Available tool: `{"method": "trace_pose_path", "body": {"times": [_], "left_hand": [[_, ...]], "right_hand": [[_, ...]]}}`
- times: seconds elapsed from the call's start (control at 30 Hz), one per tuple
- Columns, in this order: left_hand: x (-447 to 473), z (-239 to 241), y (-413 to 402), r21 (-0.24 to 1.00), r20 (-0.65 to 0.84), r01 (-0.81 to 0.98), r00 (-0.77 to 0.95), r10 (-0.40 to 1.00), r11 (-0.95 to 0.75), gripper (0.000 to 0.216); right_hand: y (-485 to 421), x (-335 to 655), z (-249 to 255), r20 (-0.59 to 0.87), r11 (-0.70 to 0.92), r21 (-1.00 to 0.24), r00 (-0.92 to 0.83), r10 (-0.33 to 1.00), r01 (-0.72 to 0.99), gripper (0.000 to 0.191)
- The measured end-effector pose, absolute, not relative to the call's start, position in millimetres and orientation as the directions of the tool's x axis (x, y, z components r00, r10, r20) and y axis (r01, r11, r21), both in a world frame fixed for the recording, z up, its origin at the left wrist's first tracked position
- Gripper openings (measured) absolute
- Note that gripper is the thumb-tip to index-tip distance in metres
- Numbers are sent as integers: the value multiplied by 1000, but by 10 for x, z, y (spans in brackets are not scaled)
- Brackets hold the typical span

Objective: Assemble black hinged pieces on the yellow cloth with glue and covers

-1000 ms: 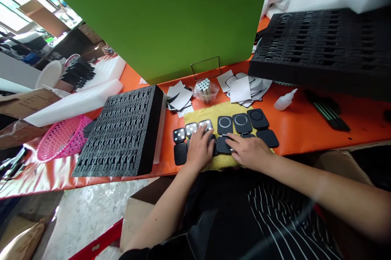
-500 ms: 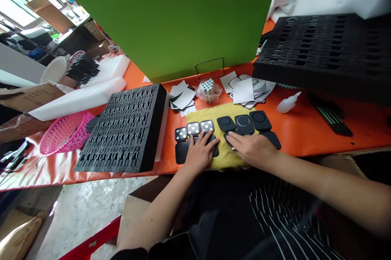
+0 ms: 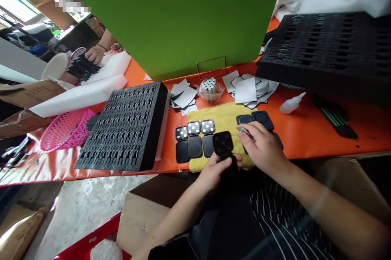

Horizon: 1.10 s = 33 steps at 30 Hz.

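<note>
My left hand (image 3: 217,170) is closed on a black hinged square case (image 3: 223,144), lifted off the yellow cloth (image 3: 224,118) at the table's near edge. My right hand (image 3: 263,148) is curled beside it, pinching a small silvery piece (image 3: 244,130) between fingertips. Three open cases with white dots (image 3: 194,128) lie in a row on the cloth's left. Two black cases with round recesses (image 3: 255,118) lie just beyond my right hand.
A black foam tray (image 3: 128,127) with slots sits left; a larger one (image 3: 326,52) stands right. White paper squares (image 3: 249,88), a bag of metal cylinders (image 3: 209,89), a small white bottle (image 3: 291,104), a pink basket (image 3: 62,129). Another person's hand (image 3: 95,53) works far left. Green board (image 3: 171,19) behind.
My left hand has picked one black case up from the cloth and drawn it toward me. My right hand has shifted right and closed on a small silvery piece.
</note>
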<state>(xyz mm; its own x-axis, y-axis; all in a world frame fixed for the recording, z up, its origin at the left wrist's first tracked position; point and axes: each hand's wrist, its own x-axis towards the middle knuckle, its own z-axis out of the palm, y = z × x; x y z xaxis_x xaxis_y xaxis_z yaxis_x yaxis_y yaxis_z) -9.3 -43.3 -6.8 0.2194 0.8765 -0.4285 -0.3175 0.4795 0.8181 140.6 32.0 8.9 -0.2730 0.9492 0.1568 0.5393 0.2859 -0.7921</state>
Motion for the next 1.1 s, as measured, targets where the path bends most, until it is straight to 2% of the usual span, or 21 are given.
{"method": "trace_pose_path", "body": {"times": [0.1, 0.17, 0.23, 0.37, 0.57, 0.7, 0.8, 0.9, 1.0, 1.1], "left_hand": [[-390, -148, -360, 947, -316, -84, -68, 946, 310, 29], [-602, -167, -271, 970, -198, 118, -135, 971, 214, 29], [-737, -190, -173, 961, -162, 204, -127, 978, 186, 29], [-745, -282, -35, 965, -193, 166, -87, 977, 205, 28], [-615, -347, -61, 959, -281, -44, -63, 958, 279, 34], [-525, -279, -174, 957, -286, -59, -10, 958, 285, 33], [-412, -212, -264, 973, -230, 9, 9, 973, 230, 37], [-318, -157, -332, 973, -188, 146, 53, 981, 178, 51], [-280, -94, -369, 944, -167, 304, 93, 982, 132, 57], [-274, -23, -379, 902, -123, 427, 116, 986, 63, 61]], "right_hand": [[254, 1410, 29, 116, 266, -822, -309, 944, 503, 30], [213, 1410, -8, 61, 247, -837, -366, 929, 488, 30], [177, 1397, -45, 30, 237, -845, -400, 916, 480, 31], [129, 1366, -99, 14, 229, -865, -434, 901, 447, 32], [105, 1318, -89, -69, 172, -851, -431, 899, 495, 32], [134, 1218, 11, -9, 252, -838, -475, 880, 484, 30], [166, 1144, 112, -1, 323, -755, -493, 870, 570, 30], [188, 1112, 174, -24, 387, -601, -499, 866, 700, 31], [201, 1125, 172, -62, 450, -469, -537, 841, 760, 34], [202, 1154, 137, -137, 474, -424, -572, 809, 772, 31]]}}
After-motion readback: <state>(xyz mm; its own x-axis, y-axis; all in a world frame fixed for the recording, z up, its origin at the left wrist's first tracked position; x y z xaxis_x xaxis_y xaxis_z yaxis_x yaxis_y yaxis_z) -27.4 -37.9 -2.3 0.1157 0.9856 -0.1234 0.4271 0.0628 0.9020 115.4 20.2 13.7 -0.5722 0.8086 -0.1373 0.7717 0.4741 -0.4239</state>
